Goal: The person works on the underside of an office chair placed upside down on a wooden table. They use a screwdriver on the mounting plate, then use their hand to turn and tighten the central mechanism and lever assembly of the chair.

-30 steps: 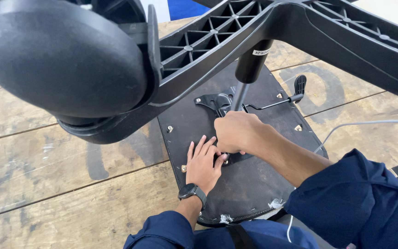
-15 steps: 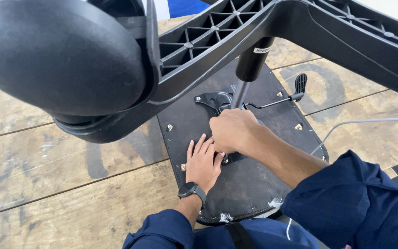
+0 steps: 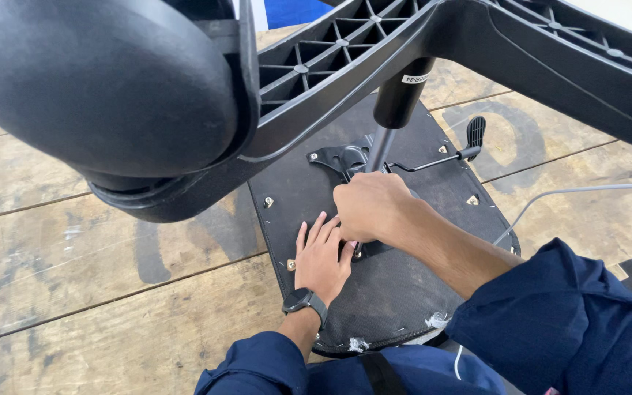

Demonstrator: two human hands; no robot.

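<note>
An office chair lies upside down, and the black underside of its seat faces up. My left hand rests flat on it with fingers spread, a dark watch on the wrist. My right hand is a closed fist right beside it, by the edge of the metal mechanism plate. The fist grips a thin tool that is mostly hidden; only its tip shows under the hand. The gas cylinder rises from the plate just beyond my right hand.
The chair's star base and a big black caster hang close above the hands. A height lever sticks out to the right. Small screws dot the seat. A grey cable crosses the worn wooden boards.
Both hands stay at the same spot on the seat underside. My right fist has shifted only slightly, and the view has drifted a little.
</note>
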